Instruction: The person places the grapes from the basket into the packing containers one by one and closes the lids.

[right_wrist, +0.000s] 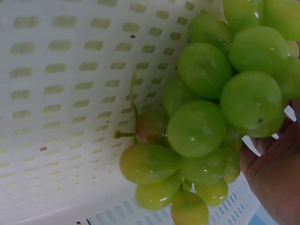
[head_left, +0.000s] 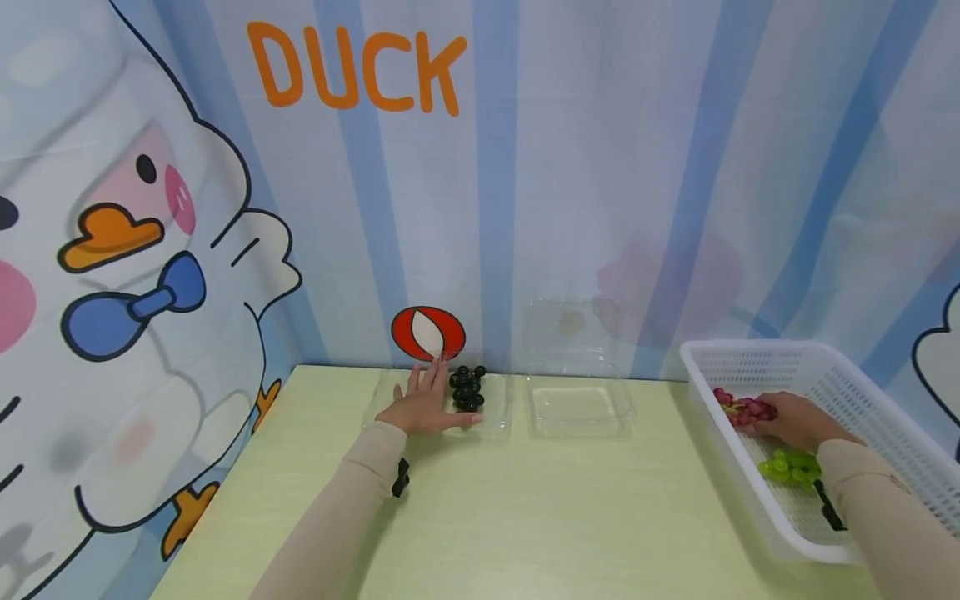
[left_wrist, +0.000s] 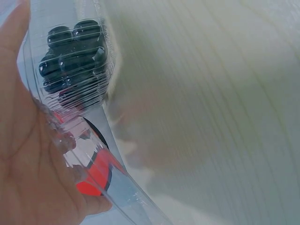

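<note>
My left hand [head_left: 423, 408] rests with spread fingers at the left side of a clear plastic box [head_left: 497, 408]. Inside that box lies a bunch of black grapes [head_left: 467, 387], seen through the ridged wall in the left wrist view. Over at the right, my right hand [head_left: 798, 419] holds a bunch of red grapes [head_left: 738, 408] within the white basket [head_left: 772, 517]. Green grapes [head_left: 791, 467] lie below that hand on the basket floor. They fill much of the right wrist view and hide most of the fingers there.
A second clear box [head_left: 577, 408] stands right of the first, its lid [head_left: 570, 333] raised against the striped curtain [head_left: 585, 167]. The pale table [head_left: 570, 517] reaches back to this curtain. Perforated walls surround the fruit in the basket.
</note>
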Motion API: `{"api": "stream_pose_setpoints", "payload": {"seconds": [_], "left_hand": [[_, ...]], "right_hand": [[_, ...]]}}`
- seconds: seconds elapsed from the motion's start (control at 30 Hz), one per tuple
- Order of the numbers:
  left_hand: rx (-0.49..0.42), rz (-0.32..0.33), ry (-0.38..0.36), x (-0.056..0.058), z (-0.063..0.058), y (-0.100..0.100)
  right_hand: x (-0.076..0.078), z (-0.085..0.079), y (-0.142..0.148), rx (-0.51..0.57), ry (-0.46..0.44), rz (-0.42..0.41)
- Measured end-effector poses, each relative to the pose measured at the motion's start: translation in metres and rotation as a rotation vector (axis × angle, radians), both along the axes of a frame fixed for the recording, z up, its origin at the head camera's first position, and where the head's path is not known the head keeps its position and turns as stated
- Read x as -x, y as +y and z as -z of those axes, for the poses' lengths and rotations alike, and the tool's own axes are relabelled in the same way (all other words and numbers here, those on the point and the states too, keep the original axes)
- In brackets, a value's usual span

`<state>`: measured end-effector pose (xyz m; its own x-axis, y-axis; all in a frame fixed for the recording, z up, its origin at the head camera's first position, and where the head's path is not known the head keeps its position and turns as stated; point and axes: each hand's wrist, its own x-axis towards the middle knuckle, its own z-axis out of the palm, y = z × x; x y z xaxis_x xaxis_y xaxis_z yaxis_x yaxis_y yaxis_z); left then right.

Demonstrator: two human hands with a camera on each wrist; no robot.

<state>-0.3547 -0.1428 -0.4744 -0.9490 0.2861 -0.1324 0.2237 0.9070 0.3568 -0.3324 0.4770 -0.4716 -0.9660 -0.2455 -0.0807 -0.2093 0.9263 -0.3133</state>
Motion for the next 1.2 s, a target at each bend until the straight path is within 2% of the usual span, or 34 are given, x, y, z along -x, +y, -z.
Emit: {"api": "stream_pose_setpoints", "payload": {"seconds": [0.23, 0.33, 0.6, 0.7, 0.9, 1.03, 1.2], "left_hand": [[0.012, -0.009, -0.020, 0.010, 0.011, -0.002], [0.007, -0.009, -0.019, 0.009, 0.010, -0.002], [-0.002, -0.002, -0.012, -0.001, -0.001, 0.001], [-0.002, -0.003, -0.008, 0.000, -0.001, 0.001], [0.016, -0.010, -0.009, 0.011, 0.011, -0.002], [0.014, -0.011, -0.010, 0.011, 0.011, -0.001], [0.017, -0.012, -0.021, 0.009, 0.009, -0.001]], "right_hand": [[-0.003, -0.006, -0.001, 0.002, -0.029, 0.056], [-0.006, -0.008, -0.004, 0.007, -0.027, 0.072], [-0.017, -0.014, -0.010, 0.083, -0.047, 0.115], [-0.019, -0.015, -0.011, 0.086, -0.033, 0.118], [-0.021, -0.016, -0.013, 0.110, -0.025, 0.126], [-0.023, -0.018, -0.015, 0.107, -0.001, 0.117], [-0.025, -0.022, -0.021, 0.082, 0.082, 0.109]]}}
